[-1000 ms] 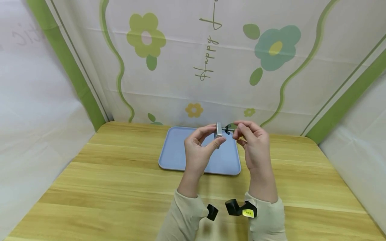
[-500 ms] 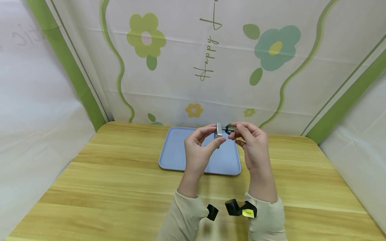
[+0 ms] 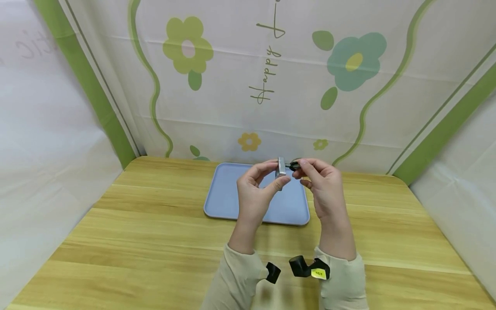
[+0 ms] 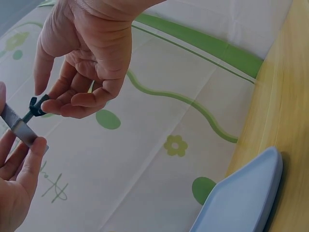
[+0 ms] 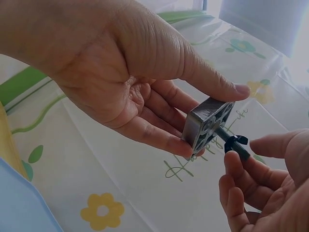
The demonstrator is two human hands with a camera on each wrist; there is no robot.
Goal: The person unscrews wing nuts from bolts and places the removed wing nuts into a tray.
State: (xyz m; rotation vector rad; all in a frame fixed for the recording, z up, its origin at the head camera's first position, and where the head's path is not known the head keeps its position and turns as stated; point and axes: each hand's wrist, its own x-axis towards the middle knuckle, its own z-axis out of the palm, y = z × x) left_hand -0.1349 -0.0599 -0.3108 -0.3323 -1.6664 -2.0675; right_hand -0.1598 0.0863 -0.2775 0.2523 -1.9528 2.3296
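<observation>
Your right hand (image 3: 324,183) has shifted slightly toward your left hand (image 3: 254,191) over the last second, and the wing nut (image 5: 235,144) has turned, its wings no longer standing upright in the head view as they did. Your left hand and the metal block (image 3: 281,167) stay where they were.

You grip the block by its edges with your left hand, thumb on one side and fingers on the opposite one, so the hollow, ribbed face (image 5: 212,124) is turned toward your right hand. From that face sticks a threaded rod (image 5: 223,134), with the dark wing nut on it, apart from the block. Your right hand's grip is narrow: its fingers curl about the nut, one fingertip against it and the thumb tip at a wing; how firmly they press, I cannot tell.

You have block, rod and nut up in the air, and from your head camera they appear over the far part of the blue tray (image 3: 286,211), which lies on the wood-grain table (image 3: 155,241). Behind it hangs a flower-printed cloth (image 3: 228,94).
</observation>
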